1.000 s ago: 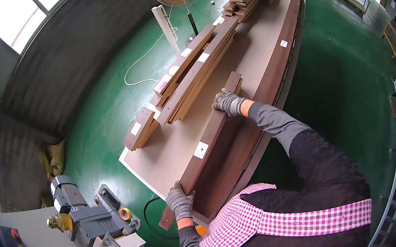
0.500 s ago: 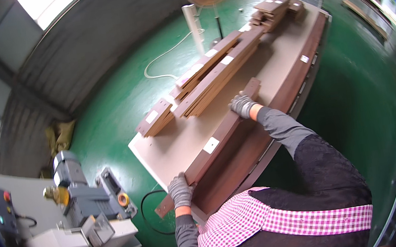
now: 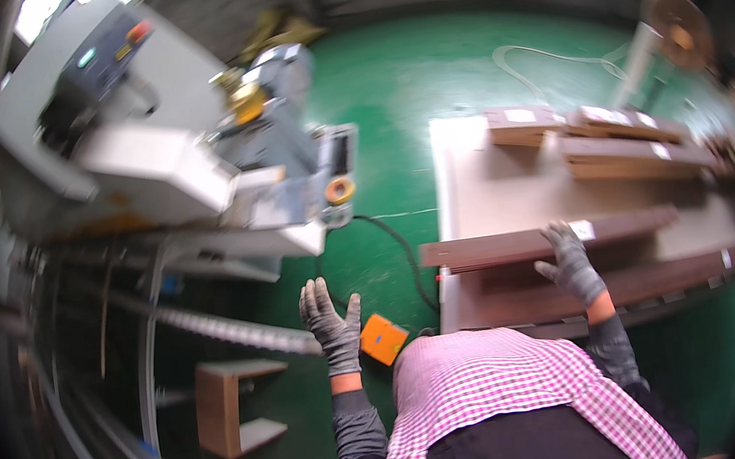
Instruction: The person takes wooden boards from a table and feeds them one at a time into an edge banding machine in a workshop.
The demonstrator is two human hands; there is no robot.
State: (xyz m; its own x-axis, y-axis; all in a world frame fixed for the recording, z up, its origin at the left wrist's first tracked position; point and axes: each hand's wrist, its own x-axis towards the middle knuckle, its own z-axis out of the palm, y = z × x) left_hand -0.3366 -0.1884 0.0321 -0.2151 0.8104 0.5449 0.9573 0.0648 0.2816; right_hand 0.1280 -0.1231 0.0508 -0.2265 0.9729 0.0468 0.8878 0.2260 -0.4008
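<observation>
My left hand point(image 3: 331, 322), in a grey work glove with an orange cuff, is raised over the green floor. Its fingers are spread and it holds nothing. Fingertips of my right hand point(image 3: 569, 266), gloved alike, overlap the near edge of a long brown board point(image 3: 481, 249) with a white label. That hand's fingers are stretched out and its thumb stands apart. The board lies along a pale-topped table point(image 3: 483, 191), its left end jutting past the table's side. More dark brown boards point(image 3: 526, 301) lie along the near side, below my right hand.
Stacked brown boards point(image 3: 627, 158) and a short stack point(image 3: 521, 126) sit at the table's far side. A grey machine point(image 3: 164, 163) stands at the left, beside a metal roller rack point(image 3: 222, 323). An orange box point(image 3: 384, 339) is near my left hand. A fan point(image 3: 677, 26) stands far right.
My view has swung left toward the machine. My left hand has come off the board and opened. My right hand has loosened from its grip and stays at the board.
</observation>
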